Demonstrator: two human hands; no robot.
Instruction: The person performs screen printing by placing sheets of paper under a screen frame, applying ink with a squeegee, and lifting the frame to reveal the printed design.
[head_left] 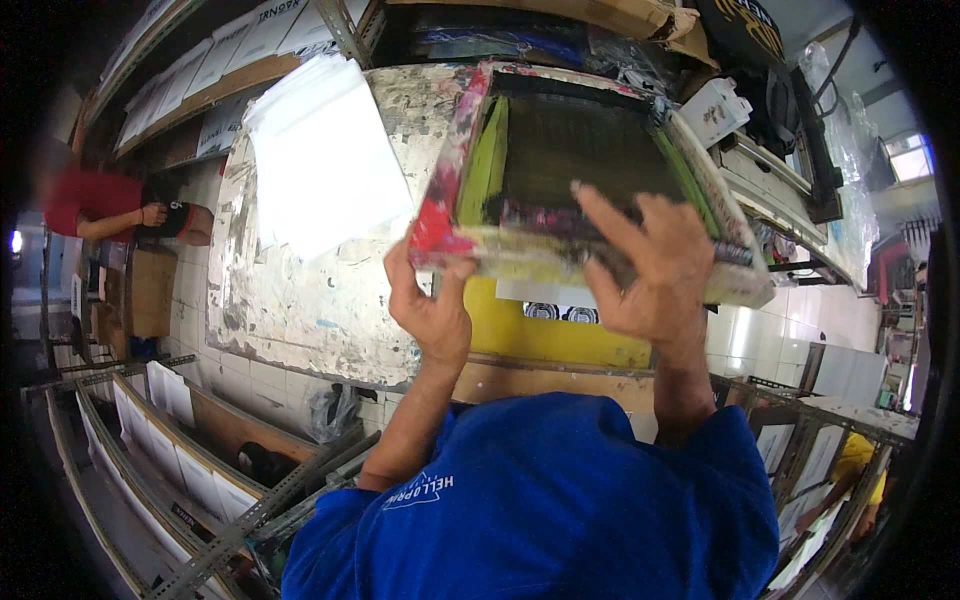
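Note:
A screen printing frame [440, 215], its wooden sides smeared with red and yellow-green ink, is tilted up above the worktable. Dark ink [590, 150] covers most of its mesh. With thumb and fingers, my left hand [435, 305] grips the frame's near left corner. My right hand [660, 265] is at the near right side, fingers spread, the index finger stretched over the mesh. Below the raised near edge shows a yellow board [540, 320] bearing a white piece with round black prints [560, 312]. Part of that piece is hidden by the frame.
A stack of white sheets or bags [325, 165] lies on the ink-stained table [290, 305], left of the frame. Metal racks [205, 75] with white packages stand at the left. A person in red [95, 205] is beyond the table. Another, in yellow [855, 475], is at lower right.

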